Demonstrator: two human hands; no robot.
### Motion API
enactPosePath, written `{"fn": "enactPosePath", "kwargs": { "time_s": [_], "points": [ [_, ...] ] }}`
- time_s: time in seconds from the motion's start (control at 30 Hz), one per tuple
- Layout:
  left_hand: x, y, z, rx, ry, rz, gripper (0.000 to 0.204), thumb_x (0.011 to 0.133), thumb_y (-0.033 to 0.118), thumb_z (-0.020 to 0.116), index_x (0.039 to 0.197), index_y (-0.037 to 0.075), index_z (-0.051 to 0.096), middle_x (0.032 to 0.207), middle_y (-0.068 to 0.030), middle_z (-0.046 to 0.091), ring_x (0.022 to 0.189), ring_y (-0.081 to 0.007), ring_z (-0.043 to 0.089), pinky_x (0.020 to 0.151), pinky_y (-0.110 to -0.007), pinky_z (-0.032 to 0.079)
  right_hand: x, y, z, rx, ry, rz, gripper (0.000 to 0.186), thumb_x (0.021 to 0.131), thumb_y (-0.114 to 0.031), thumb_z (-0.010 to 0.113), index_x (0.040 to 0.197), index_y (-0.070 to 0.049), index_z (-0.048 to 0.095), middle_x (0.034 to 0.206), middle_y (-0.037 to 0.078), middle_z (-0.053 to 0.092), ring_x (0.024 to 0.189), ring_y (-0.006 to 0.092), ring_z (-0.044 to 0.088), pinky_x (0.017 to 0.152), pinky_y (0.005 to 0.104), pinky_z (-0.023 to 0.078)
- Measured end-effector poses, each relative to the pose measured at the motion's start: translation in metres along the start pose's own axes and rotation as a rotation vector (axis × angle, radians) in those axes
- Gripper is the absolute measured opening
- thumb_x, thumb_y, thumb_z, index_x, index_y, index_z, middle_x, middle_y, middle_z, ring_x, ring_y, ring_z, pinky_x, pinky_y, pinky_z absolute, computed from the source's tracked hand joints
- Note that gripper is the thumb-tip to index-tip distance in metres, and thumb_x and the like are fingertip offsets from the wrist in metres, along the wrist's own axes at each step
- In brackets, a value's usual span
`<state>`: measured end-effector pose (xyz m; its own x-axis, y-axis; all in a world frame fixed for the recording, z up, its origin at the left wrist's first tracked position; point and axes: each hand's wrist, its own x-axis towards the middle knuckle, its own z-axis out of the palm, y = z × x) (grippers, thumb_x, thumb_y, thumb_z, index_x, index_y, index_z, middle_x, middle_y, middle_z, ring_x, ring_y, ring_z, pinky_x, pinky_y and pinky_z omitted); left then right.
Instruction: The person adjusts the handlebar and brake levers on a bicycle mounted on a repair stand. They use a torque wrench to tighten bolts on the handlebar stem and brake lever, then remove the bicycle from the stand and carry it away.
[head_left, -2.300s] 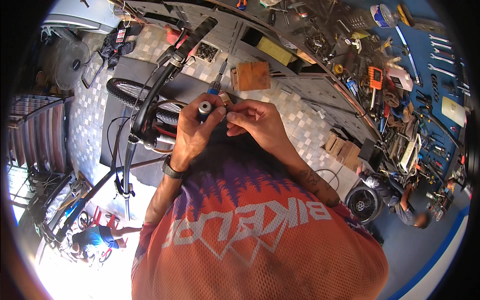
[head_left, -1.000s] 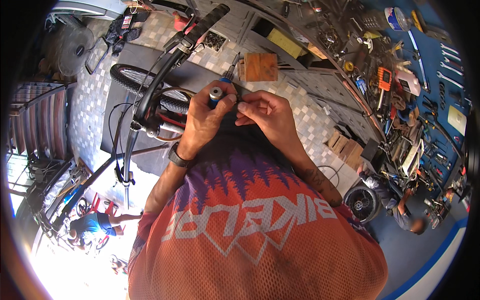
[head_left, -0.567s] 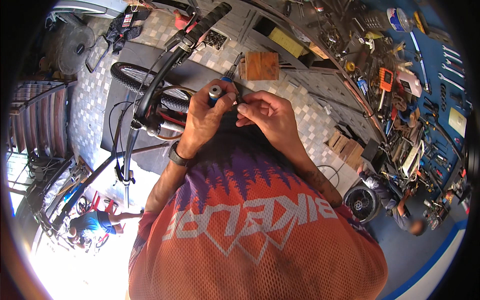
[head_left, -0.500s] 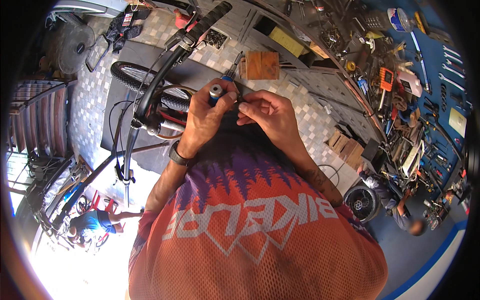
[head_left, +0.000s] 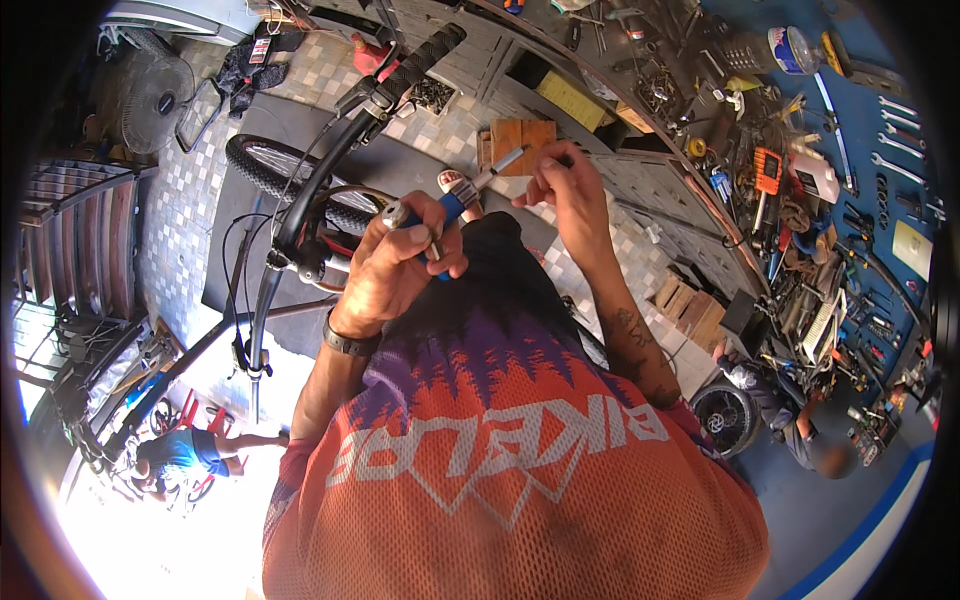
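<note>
My left hand (head_left: 395, 265) is wrapped round a blue tool (head_left: 455, 203) with a round metal end near the thumb. Its slim silver shaft points up and to the right; the exact kind is unclear. A small metal pin-like piece (head_left: 435, 246) shows between the same hand's fingers. My right hand (head_left: 570, 195) is raised to the right of the shaft's tip, apart from it, fingers bent and spread, with nothing visible in them. Beyond my left hand stands a bicycle with a black handlebar (head_left: 320, 160) and a knobbly-tyred wheel (head_left: 290, 180).
A wooden block (head_left: 530, 135) lies ahead beside grey cabinets (head_left: 470, 75). Along the right runs a cluttered workbench (head_left: 690, 90) under a blue tool wall (head_left: 905, 170). Other people are at the lower left (head_left: 185, 455) and lower right (head_left: 790, 405), near a loose wheel (head_left: 725, 415).
My hands have come apart. The right has lifted away to the right; the left has lowered a little, toward me, with the blue tool turned so its shaft points up right.
</note>
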<state>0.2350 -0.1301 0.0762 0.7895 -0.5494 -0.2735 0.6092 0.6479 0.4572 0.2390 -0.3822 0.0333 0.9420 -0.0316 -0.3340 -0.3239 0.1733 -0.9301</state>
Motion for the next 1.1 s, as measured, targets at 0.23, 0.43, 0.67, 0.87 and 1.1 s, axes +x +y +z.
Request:
{"fn": "enactPosePath", "kwargs": {
  "time_s": [0.23,0.43,0.67,0.87,1.1],
  "points": [
    [-0.030,0.030,-0.019,0.468,0.062,-0.166,0.014,0.092,0.016,0.065,0.093,0.002,0.062,0.081,-0.0044,0.060,0.071,-0.0121,0.054,0.067,-0.029,0.046,-0.033,0.148,-0.051,-0.932,-0.274,0.163,0.038,0.106,-0.028,0.054,0.104,0.005,0.072,0.087,0.019,0.074,0.088,0.0292,0.074,0.081,0.0429,0.054],
    [-0.030,0.023,-0.034,0.698,0.017,-0.330,0.018,0.094,0.020,0.065,0.096,0.002,0.064,0.078,0.0008,0.059,0.067,-0.0076,0.053,0.063,-0.025,0.043,-0.056,0.102,-0.093,0.140,-0.428,0.898,0.033,0.107,-0.023,0.058,0.125,0.002,0.069,0.115,0.006,0.073,0.100,0.0135,0.068,0.094,0.0327,0.055],
    [-0.015,0.001,-0.045,0.590,-0.053,-0.445,0.022,0.092,0.021,0.065,0.099,0.001,0.066,0.079,0.0003,0.059,0.065,-0.0073,0.052,0.059,-0.024,0.043,-0.059,0.078,-0.042,0.361,-0.423,0.802,0.039,0.110,-0.026,0.054,0.135,0.003,0.062,0.124,0.008,0.071,0.107,0.0128,0.069,0.096,0.0295,0.055],
    [-0.021,0.003,-0.050,0.410,-0.026,-0.467,0.022,0.092,0.021,0.066,0.098,0.001,0.066,0.078,0.0011,0.057,0.064,-0.0067,0.051,0.058,-0.024,0.042,-0.062,0.086,-0.051,0.392,-0.249,0.971,0.038,0.109,-0.024,0.055,0.132,0.005,0.063,0.121,0.009,0.072,0.103,0.0147,0.070,0.092,0.0293,0.056],
    [-0.028,0.004,-0.056,0.410,-0.098,-0.504,0.020,0.093,0.023,0.067,0.088,0.005,0.061,0.075,0.0033,0.053,0.066,-0.0054,0.048,0.060,-0.024,0.038,-0.058,0.091,-0.096,0.041,-0.691,0.843,0.036,0.106,-0.021,0.058,0.127,0.006,0.067,0.108,0.006,0.074,0.086,0.0114,0.070,0.079,0.0262,0.057]
  ]
}}
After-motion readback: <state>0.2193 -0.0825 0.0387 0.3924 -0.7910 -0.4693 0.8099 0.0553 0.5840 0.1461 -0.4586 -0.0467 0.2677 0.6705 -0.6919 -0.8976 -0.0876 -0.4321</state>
